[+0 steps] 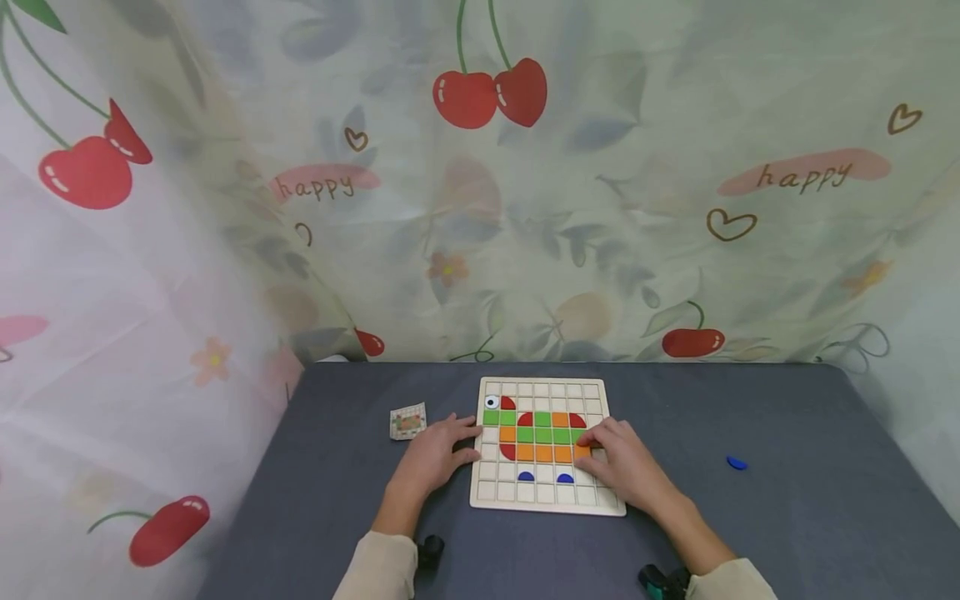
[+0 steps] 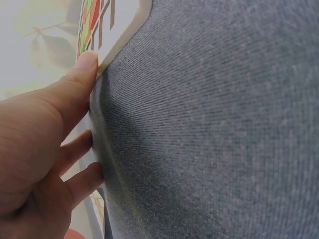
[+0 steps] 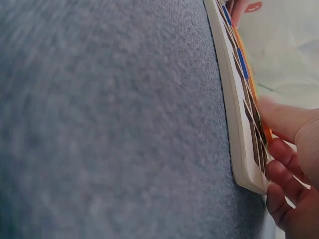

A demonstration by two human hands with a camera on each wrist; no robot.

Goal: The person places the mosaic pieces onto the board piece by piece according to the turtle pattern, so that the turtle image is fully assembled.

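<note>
A pale wooden grid board (image 1: 540, 506) lies on the table, bearing a pattern of green, orange and red tiles, a round eye tile (image 1: 491, 402) and two blue half-round tiles (image 1: 526, 477). My left hand (image 1: 435, 454) rests at the board's left edge with relaxed fingers; in the left wrist view its thumb (image 2: 87, 62) touches the rim. At the right end of the lower orange row, my right hand (image 1: 626, 467) pinches an orange square tile (image 1: 582, 453) between thumb and forefinger. From the right wrist, the thumb (image 3: 279, 117) is seen against the orange row, other fingers curled beside the board.
A small pattern card (image 1: 407, 422) lies left of the board. One loose blue piece (image 1: 737, 462) lies on the dark grey tablecloth (image 1: 810, 500) to the right. Behind the table hangs a cherry-printed curtain (image 1: 600, 275).
</note>
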